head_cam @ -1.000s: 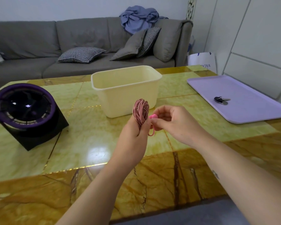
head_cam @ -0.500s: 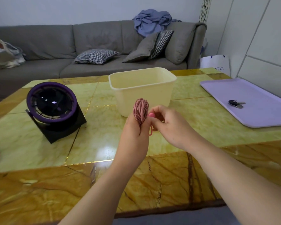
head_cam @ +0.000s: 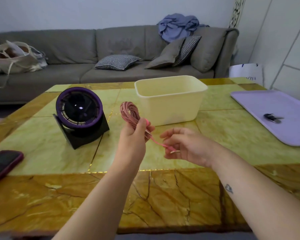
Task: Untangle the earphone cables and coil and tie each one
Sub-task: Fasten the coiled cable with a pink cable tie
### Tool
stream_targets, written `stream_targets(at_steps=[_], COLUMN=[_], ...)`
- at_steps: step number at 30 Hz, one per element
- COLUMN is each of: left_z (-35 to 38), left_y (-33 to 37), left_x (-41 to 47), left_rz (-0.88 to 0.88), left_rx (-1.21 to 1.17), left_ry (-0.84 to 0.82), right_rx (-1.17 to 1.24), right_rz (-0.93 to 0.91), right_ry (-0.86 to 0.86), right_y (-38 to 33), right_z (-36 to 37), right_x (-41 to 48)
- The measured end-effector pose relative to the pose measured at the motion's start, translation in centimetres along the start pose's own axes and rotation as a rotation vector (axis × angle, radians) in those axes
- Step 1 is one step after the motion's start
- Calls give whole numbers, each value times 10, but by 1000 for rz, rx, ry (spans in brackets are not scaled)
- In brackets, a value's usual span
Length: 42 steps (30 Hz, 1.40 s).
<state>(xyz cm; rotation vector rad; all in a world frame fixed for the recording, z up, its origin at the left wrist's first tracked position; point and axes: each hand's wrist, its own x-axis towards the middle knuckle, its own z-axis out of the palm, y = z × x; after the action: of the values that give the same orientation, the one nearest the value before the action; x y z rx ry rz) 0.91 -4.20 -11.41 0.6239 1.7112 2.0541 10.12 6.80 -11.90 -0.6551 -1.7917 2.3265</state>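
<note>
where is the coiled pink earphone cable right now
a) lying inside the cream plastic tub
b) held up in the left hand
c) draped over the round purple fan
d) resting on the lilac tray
b: the left hand grips the coiled pink earphone cable up off the marble table, and the right hand pinches the cable's loose end.

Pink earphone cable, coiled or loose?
Mostly coiled: loops of the pink earphone cable bunch in the left hand; one end runs to the right hand.
</note>
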Motion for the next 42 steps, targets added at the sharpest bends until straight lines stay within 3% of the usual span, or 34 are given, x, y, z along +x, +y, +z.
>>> stream_targets(at_steps=[4, 7, 11, 15, 18, 21, 24, 26, 34, 42], left_z=[2, 1, -5, -7, -1, 10, 19, 20, 10, 3], left_y=[2, 3, 2, -5, -14, -16, -14, -11, -11, -1], left_x=[-7, -5, 4, 4, -2, -11, -18, -19, -11, -10], left_rz=[8, -34, -138, -235, -262, -247, -182, -162, -226, -496], left_rx=[88, 79, 58, 179, 352, 464, 624, 716, 613, 28], left_ry=[-78, -94, -115, -191, -289, -404, -505, -515, -521, -574], right_rx=[-217, -276, -123, -133, -400, -732, -1125, -1222, -1093, -976], right_rz=[53, 18, -38, -130, -308, -496, -426, -381, -370, -375], right_ry=[-233, -256, -119, 174, 371, 333, 191, 193, 229, 226], right_y=[1, -1, -11, -17, -19, -22, -12, -6, -4, -7], right_z=[5, 7, -5, -16, -10, 11, 27, 25, 16, 13], right_x=[-5, -7, -8, -7, -9, -19, -23, -21, -21, -22])
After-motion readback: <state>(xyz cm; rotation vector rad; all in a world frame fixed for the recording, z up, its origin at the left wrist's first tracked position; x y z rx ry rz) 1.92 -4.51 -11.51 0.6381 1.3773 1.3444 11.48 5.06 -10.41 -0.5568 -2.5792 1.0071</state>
